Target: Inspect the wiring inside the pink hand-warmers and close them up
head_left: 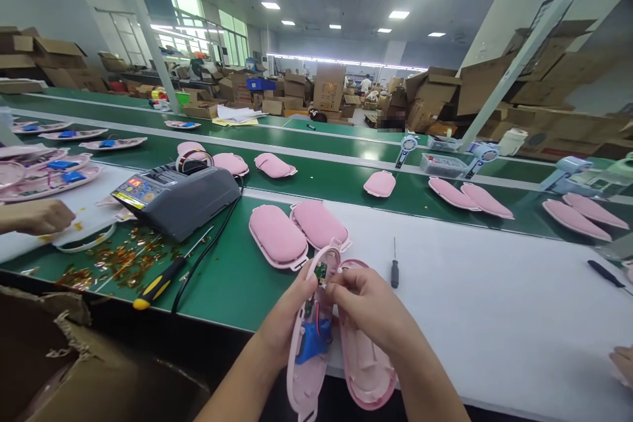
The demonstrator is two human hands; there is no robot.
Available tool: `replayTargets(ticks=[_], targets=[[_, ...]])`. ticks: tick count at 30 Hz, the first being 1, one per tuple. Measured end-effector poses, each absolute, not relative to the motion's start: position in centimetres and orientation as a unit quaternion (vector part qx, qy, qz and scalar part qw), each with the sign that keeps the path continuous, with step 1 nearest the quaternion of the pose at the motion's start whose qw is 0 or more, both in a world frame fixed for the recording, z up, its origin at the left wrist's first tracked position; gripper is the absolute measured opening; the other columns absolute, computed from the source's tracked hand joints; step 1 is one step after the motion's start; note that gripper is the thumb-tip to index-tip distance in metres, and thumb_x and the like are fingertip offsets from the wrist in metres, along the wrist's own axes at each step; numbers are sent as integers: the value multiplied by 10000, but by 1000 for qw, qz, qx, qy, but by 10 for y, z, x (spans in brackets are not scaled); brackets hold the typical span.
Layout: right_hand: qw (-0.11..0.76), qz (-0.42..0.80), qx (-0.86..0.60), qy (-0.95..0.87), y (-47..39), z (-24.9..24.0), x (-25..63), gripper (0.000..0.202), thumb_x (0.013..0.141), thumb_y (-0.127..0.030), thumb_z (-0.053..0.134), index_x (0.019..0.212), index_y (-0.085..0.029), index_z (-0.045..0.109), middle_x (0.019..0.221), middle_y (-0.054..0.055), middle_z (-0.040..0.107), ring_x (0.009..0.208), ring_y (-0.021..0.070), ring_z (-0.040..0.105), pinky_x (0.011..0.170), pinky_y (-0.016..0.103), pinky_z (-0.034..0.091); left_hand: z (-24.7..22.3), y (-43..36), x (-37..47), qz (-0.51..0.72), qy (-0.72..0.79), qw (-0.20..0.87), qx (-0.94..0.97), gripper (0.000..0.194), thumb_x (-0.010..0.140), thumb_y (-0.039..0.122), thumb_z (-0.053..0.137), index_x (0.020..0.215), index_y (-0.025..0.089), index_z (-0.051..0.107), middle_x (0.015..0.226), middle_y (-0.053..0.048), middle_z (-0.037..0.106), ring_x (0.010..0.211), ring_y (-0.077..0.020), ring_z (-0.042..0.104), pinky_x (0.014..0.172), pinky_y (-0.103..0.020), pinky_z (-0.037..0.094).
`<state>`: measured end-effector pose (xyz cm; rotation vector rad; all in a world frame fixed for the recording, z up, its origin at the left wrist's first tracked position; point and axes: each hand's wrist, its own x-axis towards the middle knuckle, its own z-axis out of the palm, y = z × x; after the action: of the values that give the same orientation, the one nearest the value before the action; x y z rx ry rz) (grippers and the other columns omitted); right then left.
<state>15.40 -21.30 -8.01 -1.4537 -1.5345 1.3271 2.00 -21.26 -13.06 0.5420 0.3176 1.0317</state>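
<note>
My left hand [291,306] grips the upper part of a pink plastic shell half [307,382], tilted near the table's front edge. Inside it sit a small green circuit board [321,271], a blue-wrapped battery pack [314,341] and a red wire [317,318]. My right hand [363,297] is closed in a pinch by the top of the circuit board; what its fingertips hold is mostly hidden. A second pink shell half [368,369] lies open under my right hand, its inner side up. Just beyond stand two closed pink cases [277,235], side by side.
A grey tape dispenser [185,198] stands left, with amber tape scraps [116,257] and a yellow-black screwdriver [159,283] in front. A small screwdriver [394,270] lies on the white sheet [469,303]. Other people's hands [37,216] show at both edges. More pink cases [380,183] sit beyond.
</note>
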Motion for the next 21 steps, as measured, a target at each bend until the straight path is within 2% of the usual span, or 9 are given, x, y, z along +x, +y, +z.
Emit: replayTargets(ticks=[4, 9, 21], targets=[[321, 514, -549, -575, -209, -86, 158, 165, 715, -253, 490, 564, -192, 464, 450, -75, 396, 430, 70, 371, 452, 216, 284, -134, -212, 19, 470, 184, 833, 229, 602, 810, 375, 652, 1362, 222, 468, 1042, -94, 727, 948, -277, 684, 804, -380, 541], [315, 517, -541, -583, -205, -90, 158, 129, 699, -232, 482, 581, -183, 495, 426, -83, 365, 402, 63, 345, 436, 220, 262, -130, -214, 21, 490, 150, 823, 244, 605, 800, 319, 679, 1362, 225, 475, 1117, -93, 703, 1024, -268, 658, 884, -370, 507], [298, 524, -536, -591, -205, -86, 157, 132, 722, -250, 496, 620, -180, 541, 478, -80, 391, 428, 65, 340, 452, 221, 268, -128, -215, 22, 494, 151, 825, 228, 574, 791, 342, 690, 1325, 208, 525, 1134, -101, 698, 1078, -276, 635, 943, -378, 475]])
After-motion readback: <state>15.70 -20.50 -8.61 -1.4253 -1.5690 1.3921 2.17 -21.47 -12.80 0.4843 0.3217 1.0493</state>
